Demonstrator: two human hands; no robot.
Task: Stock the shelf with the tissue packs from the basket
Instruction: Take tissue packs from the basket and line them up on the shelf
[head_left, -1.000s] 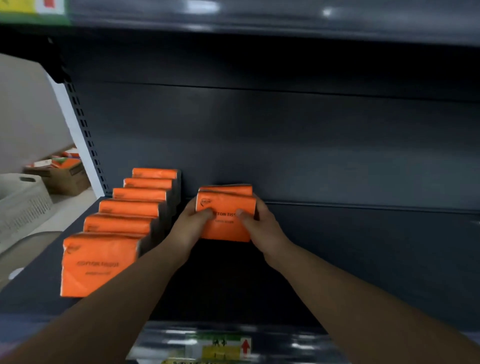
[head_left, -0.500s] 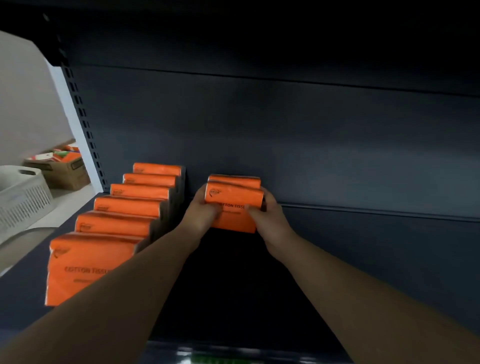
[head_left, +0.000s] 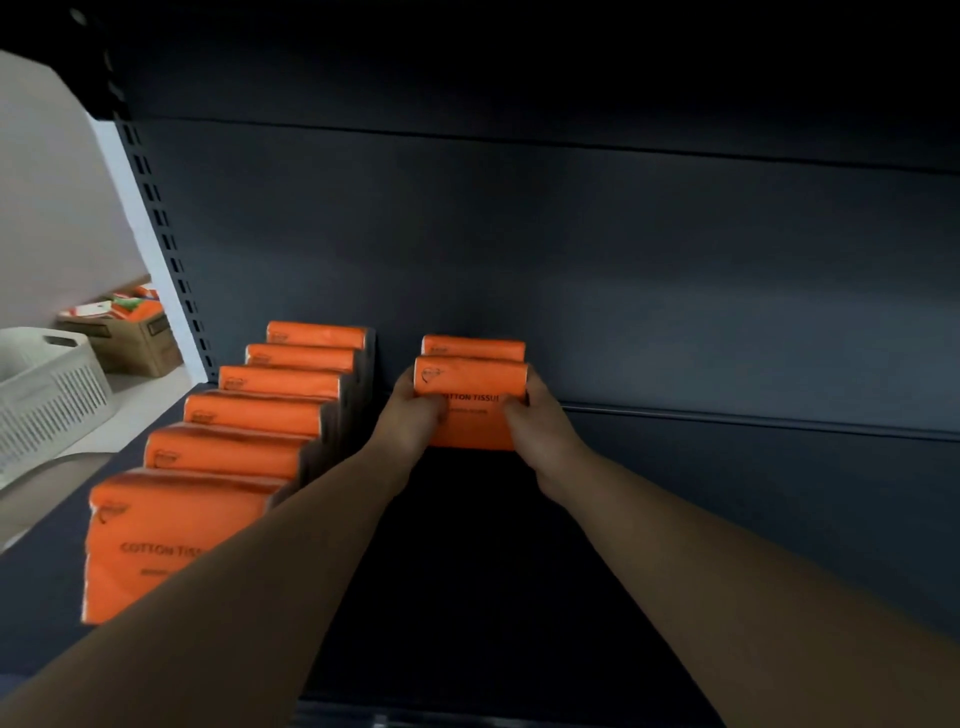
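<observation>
- The front tissue pack (head_left: 470, 415) stands upright near the back edge of the shelf (head_left: 727, 519). It looks like it touches the pack behind it (head_left: 472, 347), which sits by the back wall.
- The left hand (head_left: 410, 423) holds the pack's left side and the right hand (head_left: 540, 428) holds its right side. The fingers (head_left: 434, 413) of both hands are curled round it and squeeze it.
- The pack looks soft. If the hands let go while it leans, I think it could flop forward onto the bare shelf.
- If the hands pull away fast, they could drag it out crooked.
- The left arm passes just beside the row of 6 packs (head_left: 260, 415) along the shelf's left edge. A bump could push the nearest one off the front edge.
- The white basket (head_left: 52, 400) sits past the left edge. I cannot tell if packs are left in it.
</observation>
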